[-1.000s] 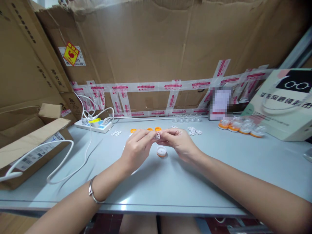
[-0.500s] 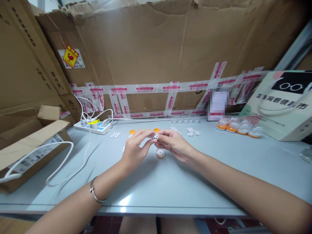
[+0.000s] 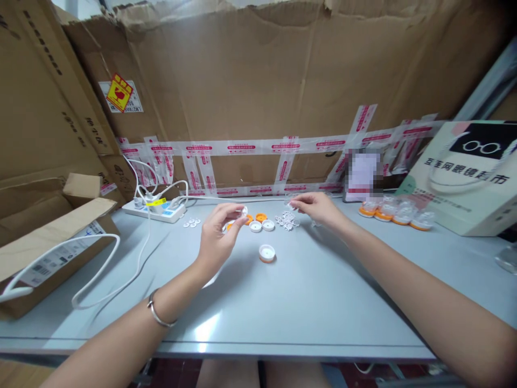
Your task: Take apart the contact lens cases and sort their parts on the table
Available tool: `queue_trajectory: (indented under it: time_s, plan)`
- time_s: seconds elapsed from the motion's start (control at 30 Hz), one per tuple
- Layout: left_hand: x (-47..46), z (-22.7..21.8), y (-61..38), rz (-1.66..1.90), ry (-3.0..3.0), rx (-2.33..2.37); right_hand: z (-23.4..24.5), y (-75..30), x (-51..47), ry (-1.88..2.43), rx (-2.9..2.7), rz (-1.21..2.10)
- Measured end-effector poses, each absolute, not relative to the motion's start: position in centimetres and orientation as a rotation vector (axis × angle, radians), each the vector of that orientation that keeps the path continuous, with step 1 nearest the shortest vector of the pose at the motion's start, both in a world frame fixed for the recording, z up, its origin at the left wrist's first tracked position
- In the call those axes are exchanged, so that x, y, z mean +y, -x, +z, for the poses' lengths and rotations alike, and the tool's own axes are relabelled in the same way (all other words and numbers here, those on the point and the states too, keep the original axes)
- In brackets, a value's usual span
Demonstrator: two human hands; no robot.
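My left hand [image 3: 218, 237] hovers above the grey table [image 3: 307, 302] and pinches a small clear plastic piece [image 3: 244, 211] between thumb and forefinger. My right hand [image 3: 317, 207] is stretched farther back, its fingertips pinching a small white piece above a heap of small white plastic parts [image 3: 286, 221]. An orange cap with a white insert [image 3: 267, 253] lies on the table between the hands. Behind it sit more orange and white caps [image 3: 258, 222].
A white power strip [image 3: 155, 209] with cables lies at the back left, beside an open cardboard box [image 3: 48, 237]. Several clear cups on orange caps [image 3: 398, 211] stand at the back right by a paper bag [image 3: 468, 178]. Taped cardboard walls surround the table.
The hands were together over the orange cap, both on one small piece. Now they are apart: the right hand has reached back to the white parts, and the left keeps a clear piece.
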State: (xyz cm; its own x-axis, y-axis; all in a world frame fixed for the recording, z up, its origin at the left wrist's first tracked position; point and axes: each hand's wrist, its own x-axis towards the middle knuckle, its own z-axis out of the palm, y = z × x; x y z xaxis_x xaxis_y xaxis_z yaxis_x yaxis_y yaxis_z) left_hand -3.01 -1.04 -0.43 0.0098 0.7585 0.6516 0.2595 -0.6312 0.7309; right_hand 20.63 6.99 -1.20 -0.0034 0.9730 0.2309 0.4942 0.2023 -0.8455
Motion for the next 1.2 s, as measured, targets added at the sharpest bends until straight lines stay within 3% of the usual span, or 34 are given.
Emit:
queue_trajectory:
  time_s: [0.23, 0.4, 0.57, 0.7, 0.8, 0.97, 1.2]
  plan:
    - [-0.9, -0.1, 2.7, 1.321, -1.14, 0.755, -3.6, -21.3, 8.1, 1.556, -1.723, 0.66]
    - [-1.1, 0.3, 2.9, 1.147, -0.932, 0.589, -1.0, -19.2, 5.5, 1.378, -1.737, 0.657]
    - [-1.2, 0.2, 2.8, 1.054, -0.957, 0.583, 1.9, -15.4, 0.3, 0.908, -1.722, 0.999]
    - [-1.4, -0.3, 2.4, 0.987, -1.004, 0.627, 2.0, -14.1, -1.2, 0.833, -1.702, 1.172]
    - [-1.5, -0.5, 2.2, 0.997, -1.091, 0.741, 2.1, -15.1, 0.1, 0.874, -1.641, 1.162]
    - [-1.5, -0.6, 2.0, 1.037, -1.312, 0.955, 2.9, -21.9, 4.7, 1.098, -1.407, 0.781]
    - [-0.9, -0.9, 2.6, 0.979, -1.574, 1.072, 0.3, -29.4, 7.8, 1.602, -1.603, 0.993]
